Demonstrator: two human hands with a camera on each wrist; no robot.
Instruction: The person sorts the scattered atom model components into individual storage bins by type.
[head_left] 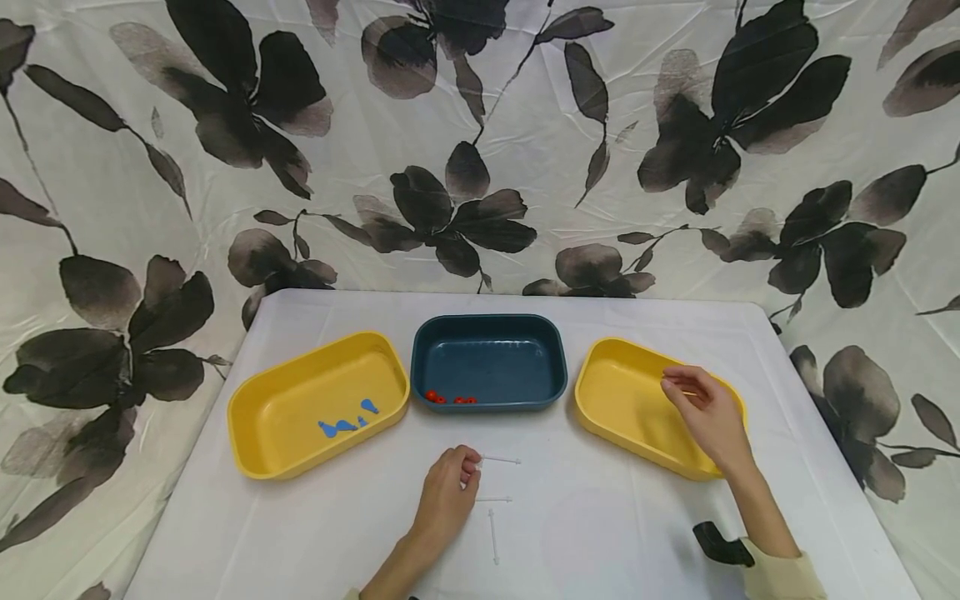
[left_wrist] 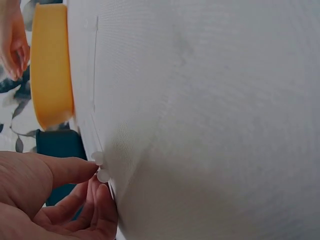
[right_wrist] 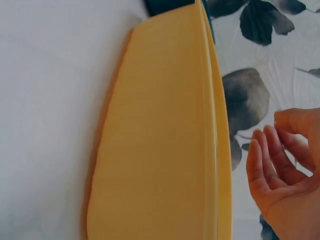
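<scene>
Right, the left hand (head_left: 448,500) is down at the tabletop, thumb and fingertip pinching one end of a white stick (head_left: 502,459), just in front of the blue tray (head_left: 487,367). And that's a delicate grip! The end looks small and smooth, so a slight roll of the thumb could pop it loose. A second stick (head_left: 497,500) lies right beside the hand, a third (head_left: 493,537) a little nearer the person; a careless sweep of the fingers could knock either askew. White on white, too, so one could easily be overlooked. Over on the other side, the right hand (head_left: 708,421) hovers above the right yellow tray (head_left: 637,450), fingers bent, thumb close to the forefinger; whether anything is pinched there, I can't tell. If something tiny is, a loose pinch could drop it.

Now the shapes: thin, straight shafts with knobbed ends, probably plastic. Smooth, round-cornered trays, glossy in the blue one, with bead-like red pieces (head_left: 431,395) near its front wall. Flat-looking, matte blue pieces (head_left: 345,426) lie in the left yellow tray (head_left: 285,400), all over a softly creased white cloth (head_left: 585,517).
</scene>
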